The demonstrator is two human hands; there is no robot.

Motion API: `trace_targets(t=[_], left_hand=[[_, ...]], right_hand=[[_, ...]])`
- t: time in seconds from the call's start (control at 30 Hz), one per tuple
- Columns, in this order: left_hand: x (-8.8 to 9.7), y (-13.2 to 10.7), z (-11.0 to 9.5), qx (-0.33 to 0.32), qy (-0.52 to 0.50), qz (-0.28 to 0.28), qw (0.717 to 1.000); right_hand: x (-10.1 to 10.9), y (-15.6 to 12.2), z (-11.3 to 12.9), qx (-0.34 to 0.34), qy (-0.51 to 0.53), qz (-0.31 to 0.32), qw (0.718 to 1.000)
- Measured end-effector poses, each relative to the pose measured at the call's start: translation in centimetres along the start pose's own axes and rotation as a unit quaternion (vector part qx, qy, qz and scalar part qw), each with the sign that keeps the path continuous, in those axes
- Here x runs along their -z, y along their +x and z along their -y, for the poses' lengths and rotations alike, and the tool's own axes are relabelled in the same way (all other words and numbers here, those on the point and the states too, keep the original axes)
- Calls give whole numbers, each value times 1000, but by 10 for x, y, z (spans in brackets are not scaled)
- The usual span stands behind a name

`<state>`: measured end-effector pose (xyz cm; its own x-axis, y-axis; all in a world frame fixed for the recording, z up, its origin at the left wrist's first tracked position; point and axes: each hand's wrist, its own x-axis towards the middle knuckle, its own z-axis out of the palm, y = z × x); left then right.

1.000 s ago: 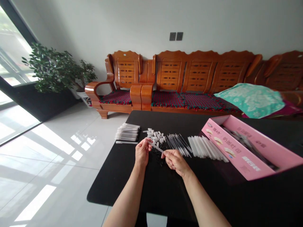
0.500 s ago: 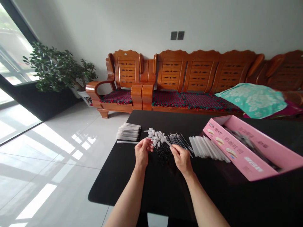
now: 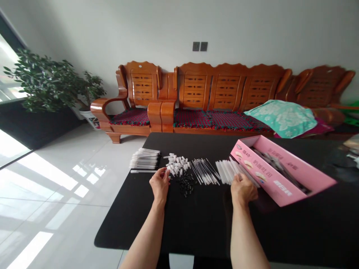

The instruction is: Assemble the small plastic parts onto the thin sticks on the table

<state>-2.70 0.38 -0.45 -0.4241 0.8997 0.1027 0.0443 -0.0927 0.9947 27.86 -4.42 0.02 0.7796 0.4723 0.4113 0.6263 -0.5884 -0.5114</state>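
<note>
My left hand is closed in a pinch at the near left edge of a pile of small white caps. Whatever its fingertips hold is too small to make out. My right hand is closed on a translucent white tube, which tilts up over a row of similar tubes. Between the hands lie loose small black pieces and a bundle of thin dark rods with pale tips. At the left is a stack of white-and-black pens, with a single pen in front.
A pink open box holding dark items stands on the black table, right of the tubes. Behind the table is a wooden sofa with a teal cloth. A potted plant stands at the left.
My right hand has moved right, from beside the caps and rods to the row of tubes. My left hand stays pinched by the caps. The view has turned slightly right.
</note>
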Motion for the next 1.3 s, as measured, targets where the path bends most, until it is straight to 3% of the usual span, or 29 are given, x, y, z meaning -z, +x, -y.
trace_targets(t=[0.27, 0.53, 0.67, 0.8, 0.9, 1.07, 1.3], left_hand=[[-2, 4, 2, -16, 14, -3, 1000], [-8, 6, 4, -42, -13, 49, 998], [-6, 6, 5, -67, 15, 34, 997], [13, 14, 5, -106, 112, -38, 987], [35, 23, 2, -113, 261, -99, 954], [49, 28, -1, -64, 414, -62, 906], [46, 22, -2, -83, 450, -14, 889]], right_hand=[[-7, 4, -8, 18, -21, -61, 998], [-8, -25, 32, 100, 77, 2, 992], [-12, -32, 37, 127, 102, 22, 986], [-16, -34, 34, 155, 130, 21, 979], [-20, -34, 32, 167, 140, 17, 976], [-25, -33, 30, 175, 152, 7, 973], [-27, -33, 30, 184, 161, -2, 970]])
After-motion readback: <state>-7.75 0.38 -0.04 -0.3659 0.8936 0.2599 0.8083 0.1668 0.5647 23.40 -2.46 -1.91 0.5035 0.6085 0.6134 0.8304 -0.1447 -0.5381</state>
